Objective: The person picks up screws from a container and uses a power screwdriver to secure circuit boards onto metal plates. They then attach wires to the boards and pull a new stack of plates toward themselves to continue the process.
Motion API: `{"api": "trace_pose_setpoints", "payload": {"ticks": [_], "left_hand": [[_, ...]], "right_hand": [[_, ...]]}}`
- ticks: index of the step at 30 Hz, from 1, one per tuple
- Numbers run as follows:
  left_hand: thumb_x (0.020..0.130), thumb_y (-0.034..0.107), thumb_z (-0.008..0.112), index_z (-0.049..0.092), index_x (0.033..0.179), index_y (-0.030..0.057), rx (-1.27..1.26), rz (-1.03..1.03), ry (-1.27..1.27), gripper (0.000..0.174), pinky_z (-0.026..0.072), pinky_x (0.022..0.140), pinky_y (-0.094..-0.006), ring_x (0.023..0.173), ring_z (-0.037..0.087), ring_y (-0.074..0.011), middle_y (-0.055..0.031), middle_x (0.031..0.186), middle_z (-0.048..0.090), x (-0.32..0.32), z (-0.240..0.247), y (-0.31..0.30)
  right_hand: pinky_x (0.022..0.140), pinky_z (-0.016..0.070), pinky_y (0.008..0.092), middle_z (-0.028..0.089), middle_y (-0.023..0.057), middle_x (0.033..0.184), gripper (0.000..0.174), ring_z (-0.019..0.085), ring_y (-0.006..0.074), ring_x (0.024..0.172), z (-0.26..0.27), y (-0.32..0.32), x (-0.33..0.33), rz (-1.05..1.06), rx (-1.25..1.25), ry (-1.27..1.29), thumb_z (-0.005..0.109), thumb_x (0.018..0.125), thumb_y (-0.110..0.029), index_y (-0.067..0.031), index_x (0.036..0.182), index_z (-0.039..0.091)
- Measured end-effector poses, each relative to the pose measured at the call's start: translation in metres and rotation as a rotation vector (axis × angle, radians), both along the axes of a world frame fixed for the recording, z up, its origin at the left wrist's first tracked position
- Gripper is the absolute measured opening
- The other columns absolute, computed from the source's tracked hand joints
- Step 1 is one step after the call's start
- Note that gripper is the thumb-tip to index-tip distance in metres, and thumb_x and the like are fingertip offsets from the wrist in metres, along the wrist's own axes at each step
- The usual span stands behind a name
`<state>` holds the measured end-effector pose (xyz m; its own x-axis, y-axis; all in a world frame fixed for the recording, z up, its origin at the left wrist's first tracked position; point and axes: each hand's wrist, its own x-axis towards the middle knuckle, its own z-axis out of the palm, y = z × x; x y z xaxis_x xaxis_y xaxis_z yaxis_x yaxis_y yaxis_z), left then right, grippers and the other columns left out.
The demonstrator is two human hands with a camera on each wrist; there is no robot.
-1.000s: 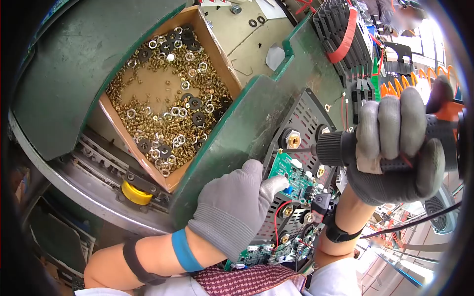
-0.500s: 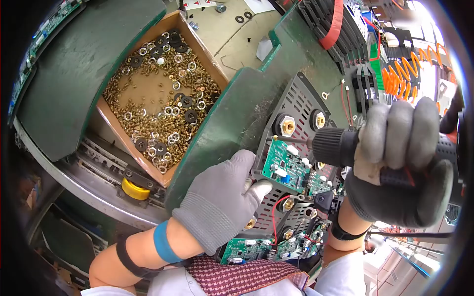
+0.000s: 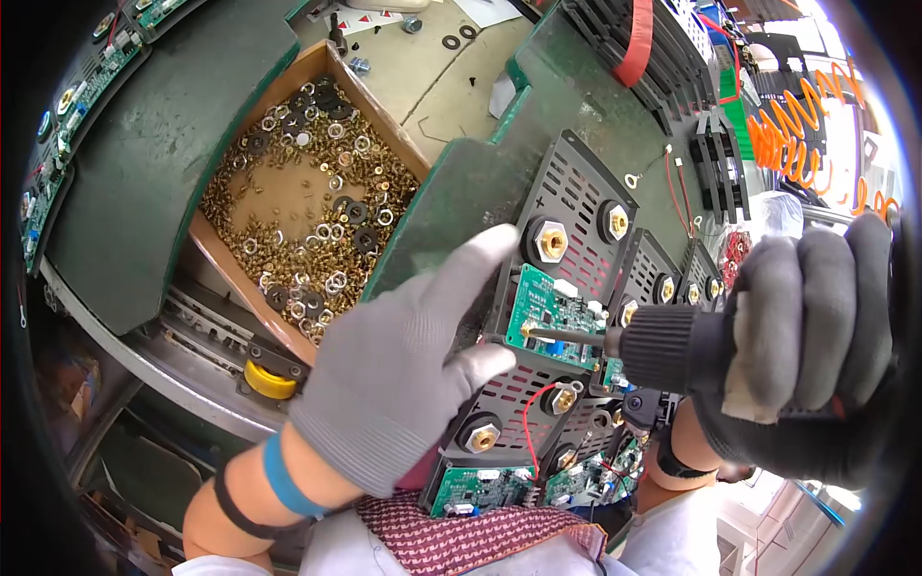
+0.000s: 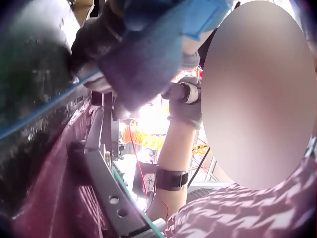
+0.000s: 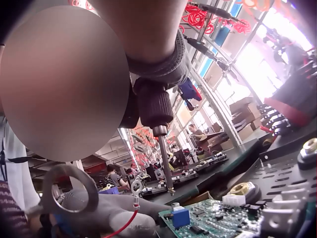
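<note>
My gloved right hand [image 3: 812, 336] grips a power screwdriver [image 3: 667, 348], its long bit pointing left across a green circuit board [image 3: 549, 305]. At the bit's tip, by the board's lower left corner, sits a small brass screw [image 3: 526, 329]; in the right wrist view the tip hangs close over the board beside a blue component [image 5: 181, 217]. The board lies on a black slotted metal panel [image 3: 573, 178] with brass terminals. My gloved left hand [image 3: 399, 360] lies at the panel's left edge, index finger and thumb straight and spread apart.
A cardboard box [image 3: 389, 113] of brass screws, nuts and black washers stands at left. More panels with boards [image 3: 480, 488] lie nearer my body, one with a red wire [image 3: 526, 422]. Stacked black panels [image 3: 663, 96] stand at the back right, near an orange coiled hose [image 3: 792, 130].
The screwdriver's bit has gone from the board's upper left corner to its lower left one. My left hand has drawn off the board to the panel's edge, its index finger and thumb now spread.
</note>
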<state>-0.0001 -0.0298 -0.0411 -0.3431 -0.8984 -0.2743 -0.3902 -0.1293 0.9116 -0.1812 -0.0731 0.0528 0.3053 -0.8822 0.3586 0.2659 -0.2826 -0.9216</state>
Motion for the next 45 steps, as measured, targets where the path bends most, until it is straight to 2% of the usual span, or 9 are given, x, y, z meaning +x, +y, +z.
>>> {"api": "trace_pose_setpoints", "payload": {"ticks": [11, 21, 26, 27, 30, 32, 38, 39, 45], "left_hand": [[0.075, 0.02, 0.072, 0.044, 0.134, 0.0143, 0.01, -0.425, -0.031, 0.066, 0.0428, 0.058, -0.0349, 0.059, 0.053, -0.0267, -0.0105, 0.067, 0.05, 0.009, -0.007, -0.038], [0.068, 0.014, 0.076, 0.049, 0.127, 0.01, -0.382, -0.309, 0.031, 0.065, 0.0481, 0.061, -0.0369, 0.068, 0.061, -0.0313, -0.0145, 0.077, 0.059, -0.007, -0.025, -0.025], [0.07, 0.018, 0.075, 0.045, 0.125, 0.0017, -0.087, -0.04, 0.047, 0.065, 0.0439, 0.054, -0.0307, 0.058, 0.054, -0.0191, -0.008, 0.069, 0.054, 0.0, -0.018, -0.017], [0.078, 0.023, 0.068, 0.052, 0.112, -0.0005, 0.084, -0.163, 0.013, 0.044, 0.0415, 0.054, -0.0283, 0.058, 0.048, -0.0136, -0.0045, 0.063, 0.048, 0.007, -0.019, -0.017], [0.087, 0.029, 0.058, 0.058, 0.093, -0.0004, 0.648, -0.221, 0.193, 0.03, 0.0414, 0.055, -0.0284, 0.059, 0.048, -0.0127, -0.005, 0.06, 0.046, 0.004, -0.023, -0.024], [0.093, 0.034, 0.048, 0.059, 0.08, -0.0019, 0.58, -0.193, 0.332, 0.039, 0.0432, 0.057, -0.0335, 0.058, 0.052, -0.0215, -0.0107, 0.058, 0.05, 0.001, -0.033, -0.021], [0.091, 0.029, 0.048, 0.062, 0.084, -0.0031, -0.296, -0.496, -0.283, 0.036, 0.0481, 0.071, -0.0439, 0.077, 0.06, -0.0409, -0.0253, 0.079, 0.061, -0.01, -0.024, -0.052], [0.091, 0.029, 0.049, 0.063, 0.086, -0.0024, 0.003, -0.396, -0.247, 0.035, 0.0491, 0.074, -0.0432, 0.081, 0.061, -0.04, -0.0248, 0.082, 0.062, -0.005, -0.001, -0.067], [0.089, 0.023, 0.048, 0.065, 0.086, -0.0035, -0.058, -0.411, -0.202, 0.032, 0.0506, 0.074, -0.0425, 0.081, 0.062, -0.0397, -0.0254, 0.084, 0.063, -0.011, 0.0, -0.058]], "right_hand": [[0.037, 0.0403, 0.0174, 0.038, -0.0029, 0.062, 0.028, 0.035, 0.004, 0.043, -0.01, 0.01, 0.002, -0.225, 0.001, -0.009, 0.056, 0.084, -0.017, -0.0057, 0.108, 0.049], [0.041, 0.0406, 0.0162, 0.036, -0.0024, 0.06, 0.031, 0.035, 0.0054, 0.042, -0.018, 0.006, 0.012, -0.455, 0.112, 0.019, 0.055, 0.085, -0.017, -0.0047, 0.111, 0.046], [0.043, 0.0408, 0.0156, 0.035, -0.0021, 0.06, 0.033, 0.035, 0.0061, 0.041, -0.015, 0.01, 0.011, -0.589, 0.147, 0.029, 0.055, 0.085, -0.018, -0.0042, 0.113, 0.044], [0.043, 0.0408, 0.0156, 0.035, -0.0021, 0.06, 0.033, 0.035, 0.0061, 0.041, -0.015, 0.011, 0.011, -0.595, 0.147, 0.029, 0.055, 0.085, -0.018, -0.0042, 0.113, 0.044], [0.045, 0.0433, 0.0213, 0.041, 0.0006, 0.061, 0.029, 0.039, 0.0099, 0.043, -0.015, 0.015, 0.011, -0.418, 0.155, 0.042, 0.059, 0.084, -0.018, -0.003, 0.106, 0.046], [0.046, 0.0449, 0.0252, 0.044, 0.0025, 0.062, 0.028, 0.042, 0.0125, 0.044, -0.016, 0.018, 0.011, -0.291, 0.16, 0.065, 0.062, 0.084, -0.019, -0.0022, 0.101, 0.048], [0.05, 0.0499, 0.0367, 0.055, 0.008, 0.065, 0.028, 0.051, 0.0201, 0.048, -0.017, 0.026, 0.009, 0.113, 0.176, 0.132, 0.07, 0.082, -0.02, 0.0001, 0.087, 0.052], [0.05, 0.0499, 0.0367, 0.055, 0.008, 0.065, 0.028, 0.051, 0.0201, 0.048, -0.019, 0.027, 0.012, 0.123, 0.184, 0.138, 0.07, 0.082, -0.02, 0.0001, 0.087, 0.052], [0.038, 0.0439, 0.0176, 0.046, -0.0008, 0.065, 0.069, 0.039, 0.0042, 0.041, -0.039, 0.036, 0.04, -0.018, -0.204, 0.165, 0.065, 0.083, -0.017, -0.0089, 0.142, 0.029]]}}
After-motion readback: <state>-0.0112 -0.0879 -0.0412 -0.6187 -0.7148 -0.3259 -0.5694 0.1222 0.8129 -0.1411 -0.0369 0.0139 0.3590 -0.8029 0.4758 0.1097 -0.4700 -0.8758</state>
